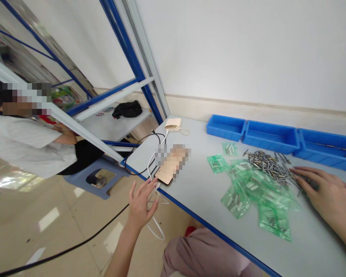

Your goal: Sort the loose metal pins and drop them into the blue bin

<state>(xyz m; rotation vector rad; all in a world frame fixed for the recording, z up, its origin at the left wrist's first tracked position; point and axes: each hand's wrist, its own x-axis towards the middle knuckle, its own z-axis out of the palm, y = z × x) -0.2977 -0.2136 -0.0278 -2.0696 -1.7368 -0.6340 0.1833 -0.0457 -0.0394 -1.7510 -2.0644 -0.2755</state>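
Currently, loose pins lie beside green bags; right hand curled at the pins, grip unclear; left hand open near a phone.

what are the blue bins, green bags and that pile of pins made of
The blue bins look like moulded plastic, smooth and semi-matte, with even colour throughout. The green bags seem thin glossy plastic film: creased, see-through. The pile of pins looks like metal, grey with bright glints; which metal can't be told.

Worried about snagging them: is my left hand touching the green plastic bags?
Apart. The head view shows the left hand off the table, with grey tabletop between it and the green plastic bags.
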